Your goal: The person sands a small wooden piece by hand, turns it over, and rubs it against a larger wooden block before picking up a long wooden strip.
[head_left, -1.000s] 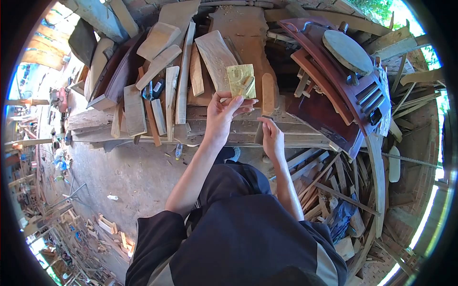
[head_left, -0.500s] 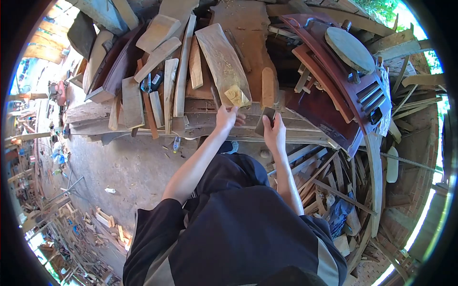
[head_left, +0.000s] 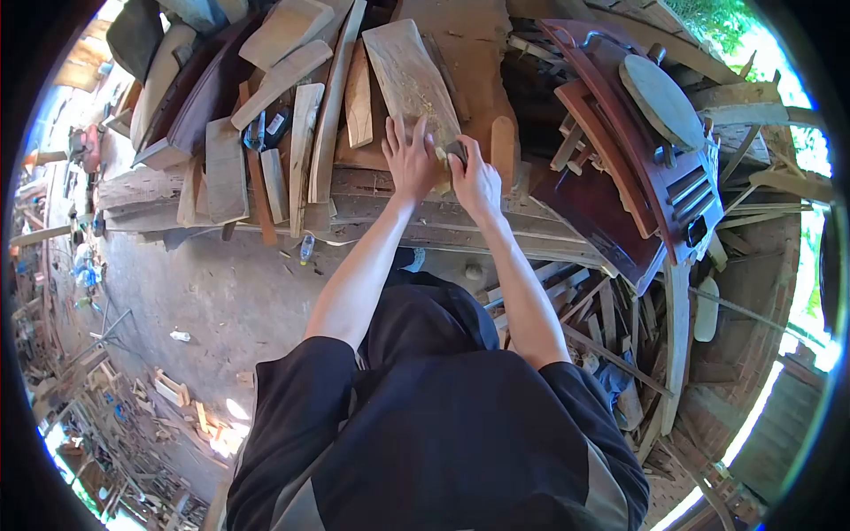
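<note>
A pale, carved-looking wooden piece (head_left: 442, 187) lies at the near end of a long light board (head_left: 403, 66) sprinkled with shavings. My left hand (head_left: 411, 166) is over the left side of that piece, its fingers spread and reaching onto the board. In my right hand (head_left: 478, 186) is a dark, flat block (head_left: 456, 149), gripped between thumb and fingers against the right side of the piece. Both hands cover most of the carved piece, so its shape is largely hidden.
The workbench edge (head_left: 372, 221) runs in front of me. Loose wood strips (head_left: 305, 133) and a blue-black tool (head_left: 276, 124) lie left. A rounded wooden bar (head_left: 502, 155) is close to my right hand. Dark red furniture (head_left: 611, 133) stands right, above piled scrap wood (head_left: 611, 310).
Both hands have moved forward over the board. My left hand has spread onto the carved piece, and my right hand has brought the dark block leftward against it. The view has shifted slightly.
</note>
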`<state>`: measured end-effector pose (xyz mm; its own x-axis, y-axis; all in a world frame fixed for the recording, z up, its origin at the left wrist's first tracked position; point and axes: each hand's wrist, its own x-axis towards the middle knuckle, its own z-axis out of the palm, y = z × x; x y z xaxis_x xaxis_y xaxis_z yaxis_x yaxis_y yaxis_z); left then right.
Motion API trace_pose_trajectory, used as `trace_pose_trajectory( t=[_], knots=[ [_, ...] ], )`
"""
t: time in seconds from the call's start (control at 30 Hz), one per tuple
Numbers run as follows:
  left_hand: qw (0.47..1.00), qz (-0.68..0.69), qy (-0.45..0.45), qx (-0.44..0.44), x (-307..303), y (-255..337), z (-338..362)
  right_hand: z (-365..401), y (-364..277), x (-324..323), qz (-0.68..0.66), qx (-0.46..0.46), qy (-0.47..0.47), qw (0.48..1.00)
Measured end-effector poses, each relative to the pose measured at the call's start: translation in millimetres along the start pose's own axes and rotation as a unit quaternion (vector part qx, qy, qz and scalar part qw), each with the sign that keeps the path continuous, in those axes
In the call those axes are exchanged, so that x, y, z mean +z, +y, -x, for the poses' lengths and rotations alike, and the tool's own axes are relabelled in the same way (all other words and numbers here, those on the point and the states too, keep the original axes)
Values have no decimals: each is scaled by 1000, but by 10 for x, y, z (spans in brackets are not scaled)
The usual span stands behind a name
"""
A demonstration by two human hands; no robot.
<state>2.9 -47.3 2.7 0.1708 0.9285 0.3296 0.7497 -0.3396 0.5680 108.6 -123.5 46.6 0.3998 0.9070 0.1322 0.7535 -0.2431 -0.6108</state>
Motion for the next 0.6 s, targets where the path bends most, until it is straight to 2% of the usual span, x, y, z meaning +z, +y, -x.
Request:
trace_pose_trajectory(
  t=[0.03,0.1,0.2,0.33,0.43,0.6],
  knots=[
    [999,-28,-29,9,37,-45,56,-26,31,100,43,-16,-20,999],
    [999,2,-53,-10,53,-88,80,-43,58,176,57,-43,-15,997],
    [998,-11,-65,-5,54,-79,83,110,28,245,76,-31,62,995],
    [998,-5,-56,6,28,-86,84,156,-70,150,101,-13,21,995],
    [997,0,-78,-12,2,-59,72,-4,-45,236,93,-11,48,994],
    [997,7,-71,-12,-8,-84,41,334,-6,165,48,2,88,995]
  ],
)
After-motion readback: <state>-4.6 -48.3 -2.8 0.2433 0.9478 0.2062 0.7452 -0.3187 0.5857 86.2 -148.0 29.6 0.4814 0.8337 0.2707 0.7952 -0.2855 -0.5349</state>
